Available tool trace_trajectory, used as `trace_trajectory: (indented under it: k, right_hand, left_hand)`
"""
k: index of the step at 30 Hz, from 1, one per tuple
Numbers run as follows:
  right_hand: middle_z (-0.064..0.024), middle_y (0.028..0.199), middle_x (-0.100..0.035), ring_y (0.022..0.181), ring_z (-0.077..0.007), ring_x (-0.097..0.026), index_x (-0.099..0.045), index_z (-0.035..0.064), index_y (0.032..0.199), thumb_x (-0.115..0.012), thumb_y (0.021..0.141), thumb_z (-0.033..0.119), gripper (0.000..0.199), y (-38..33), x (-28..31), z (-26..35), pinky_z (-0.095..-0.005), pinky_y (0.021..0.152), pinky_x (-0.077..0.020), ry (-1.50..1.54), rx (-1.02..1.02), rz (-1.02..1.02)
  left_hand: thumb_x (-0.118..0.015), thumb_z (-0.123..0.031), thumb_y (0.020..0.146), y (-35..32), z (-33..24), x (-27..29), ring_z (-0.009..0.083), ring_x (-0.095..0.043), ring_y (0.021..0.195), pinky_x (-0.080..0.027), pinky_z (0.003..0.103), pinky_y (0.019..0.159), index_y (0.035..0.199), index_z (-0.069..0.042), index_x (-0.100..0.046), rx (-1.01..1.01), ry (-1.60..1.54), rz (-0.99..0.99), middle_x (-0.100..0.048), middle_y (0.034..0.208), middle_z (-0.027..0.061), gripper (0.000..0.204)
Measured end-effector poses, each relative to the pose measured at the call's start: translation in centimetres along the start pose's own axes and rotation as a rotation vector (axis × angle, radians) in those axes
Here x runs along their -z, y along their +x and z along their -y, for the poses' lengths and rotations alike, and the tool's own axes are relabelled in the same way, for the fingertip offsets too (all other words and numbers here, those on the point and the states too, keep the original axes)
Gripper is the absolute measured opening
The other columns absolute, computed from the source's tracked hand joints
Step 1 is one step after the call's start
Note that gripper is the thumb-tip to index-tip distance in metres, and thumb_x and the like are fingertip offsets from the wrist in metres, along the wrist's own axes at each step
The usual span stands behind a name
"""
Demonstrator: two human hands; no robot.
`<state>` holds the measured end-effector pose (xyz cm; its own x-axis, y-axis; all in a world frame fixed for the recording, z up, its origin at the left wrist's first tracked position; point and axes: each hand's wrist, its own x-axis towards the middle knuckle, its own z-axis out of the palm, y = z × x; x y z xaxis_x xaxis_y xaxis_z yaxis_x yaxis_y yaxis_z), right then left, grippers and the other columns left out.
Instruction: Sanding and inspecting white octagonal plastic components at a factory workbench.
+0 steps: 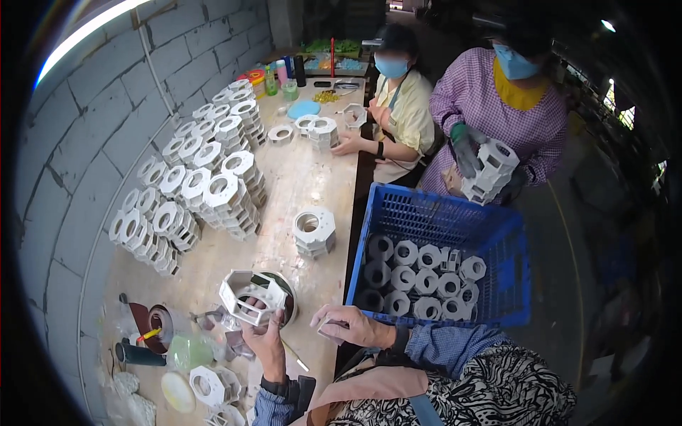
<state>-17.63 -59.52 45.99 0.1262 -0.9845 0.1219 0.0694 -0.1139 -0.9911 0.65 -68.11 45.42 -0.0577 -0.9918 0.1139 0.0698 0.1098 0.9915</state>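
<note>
Left hand [268, 339] gripping a white octagonal frame piece [252, 296] from below, fingers closed on its lower edge, holding it tilted just above the wooden workbench [305, 184] and in front of a dark round dish [285, 295]. Right hand [353, 325] resting at the bench's near edge, fingers curled over a small pale flat piece [329, 329]; how firmly that piece is being pinched not discernible.

Standing alone mid-bench, a short stack of white octagonal rings [314, 231]. Filling the left side of the bench against the grey block wall [92, 128], many stacked white rings [192, 188] in leaning rows. Lying near the left forearm, another white frame piece [206, 385], a pale green lump [190, 351], a yellow-white disc [177, 392], a black tube [138, 353] and a brown tape roll [162, 323].

Sitting to the right of the bench, just beside the right hand, a blue plastic crate [455, 220] holding white round parts [419, 277] in rows.

Working beyond the crate, a person in a purple checked smock holding a stack of white frames [490, 170] with a gloved hand [465, 153]; sitting farther along, a person in a pale yellow top with a hand [347, 145] resting on the bench near more white rings [323, 131].
</note>
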Motion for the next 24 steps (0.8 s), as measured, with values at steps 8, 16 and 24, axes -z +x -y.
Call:
trace_trajectory:
  k: [8,16,24]
  right_hand:
    - [-0.005,0.086,-0.053,0.058,-0.0079,-0.05,-0.057,-0.0039,0.096,-0.049,0.093,0.011,0.017,0.1,-0.1,0.1,-0.0228,0.055,-0.0428,0.0,-0.002,0.039]
    - [-0.0091,0.096,-0.057,0.063,-0.0103,-0.053,-0.056,-0.0025,0.082,-0.052,0.091,0.008,0.014,0.0,-0.6,1.2,-0.0245,0.059,-0.0441,0.021,-0.053,0.064]
    - [-0.0198,0.122,-0.049,0.101,-0.0255,-0.052,-0.054,-0.0019,0.074,-0.062,0.081,0.007,0.013,2.5,-0.5,4.4,-0.0362,0.086,-0.0416,-0.428,0.415,0.017]
  left_hand:
    - [-0.068,0.003,0.077,-0.2,-0.5,-0.2,0.0197,-0.06,0.097,-0.051,0.029,0.082,0.123,0.005,-0.042,-0.014,-0.01,0.007,-0.058,0.111,0.0147,0.053]
    - [-0.068,0.004,0.076,-1.1,-1.0,0.1,0.0194,-0.061,0.094,-0.051,0.029,0.08,0.121,0.004,-0.044,0.004,-0.069,-0.013,-0.058,0.111,0.0141,0.051]
    - [-0.077,-0.005,0.064,-1.3,-1.0,-0.3,0.0336,-0.052,0.101,-0.044,0.039,0.081,0.087,-0.001,-0.063,-0.399,0.433,0.031,-0.051,0.109,0.018,0.026]
